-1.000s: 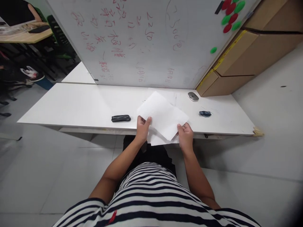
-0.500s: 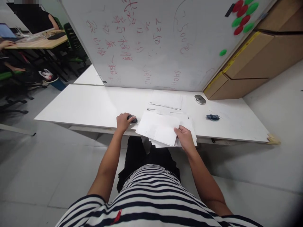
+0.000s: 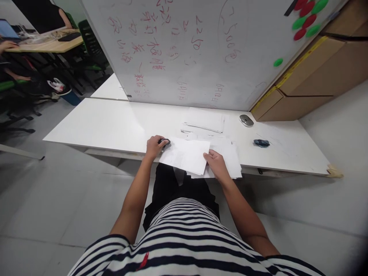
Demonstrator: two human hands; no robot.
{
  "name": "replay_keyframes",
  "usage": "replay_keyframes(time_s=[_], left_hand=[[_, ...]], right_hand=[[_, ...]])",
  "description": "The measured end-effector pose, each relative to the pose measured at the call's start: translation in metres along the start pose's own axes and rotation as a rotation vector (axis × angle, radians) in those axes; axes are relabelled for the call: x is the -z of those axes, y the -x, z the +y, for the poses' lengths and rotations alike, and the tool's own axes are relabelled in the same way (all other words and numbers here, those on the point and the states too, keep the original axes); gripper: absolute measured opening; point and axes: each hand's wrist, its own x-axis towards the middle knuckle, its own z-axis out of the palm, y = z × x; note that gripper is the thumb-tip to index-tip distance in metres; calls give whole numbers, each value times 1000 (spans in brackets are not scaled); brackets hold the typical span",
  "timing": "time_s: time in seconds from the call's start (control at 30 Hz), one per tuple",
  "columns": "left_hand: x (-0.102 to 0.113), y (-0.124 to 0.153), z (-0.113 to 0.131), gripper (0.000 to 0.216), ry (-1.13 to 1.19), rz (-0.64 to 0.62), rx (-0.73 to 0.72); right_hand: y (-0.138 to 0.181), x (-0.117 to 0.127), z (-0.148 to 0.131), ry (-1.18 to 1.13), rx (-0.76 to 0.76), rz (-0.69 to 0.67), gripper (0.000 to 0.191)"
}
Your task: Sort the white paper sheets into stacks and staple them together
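My left hand (image 3: 154,147) is closed around a small black stapler (image 3: 165,142), partly hidden by the fingers. The stapler is at the upper left corner of a few white sheets of paper (image 3: 185,155); whether its jaws are around the edge I cannot tell. Pinched between thumb and fingers, the right edge of these sheets is in my right hand (image 3: 216,164). Beneath and to the right, a loose pile of papers (image 3: 230,159) lies at the desk's front edge, overhanging it slightly. Farther back is another paper stack (image 3: 205,119).
On the white desk (image 3: 115,119), a grey computer mouse (image 3: 246,120) and a dark crumpled item (image 3: 261,143) lie to the right. A whiteboard (image 3: 201,84) stands along the back, with cardboard boxes (image 3: 304,105) beside it. People sit at a desk far left.
My right hand has moved left with the sheets, away from the pile. My left hand has brought the stapler up to their left corner.
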Motion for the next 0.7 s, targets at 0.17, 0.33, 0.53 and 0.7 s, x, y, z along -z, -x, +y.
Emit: replay_keyframes(time_s=[0.17,0.33,0.53,0.7], left_hand=[[0,8,11,29,-61,-57,-22],[-2,13,20,31,-125,-117,-29],[-3,11,19,29,-125,-187,-1],[1,12,19,32,-83,-154,13]], right_hand=[[-2,-6,-6,32,20,-27,44],[-3,-8,-10,66,31,-35,41],[0,-15,-20,98,50,-50,40],[3,-16,-25,129,66,-42,36]])
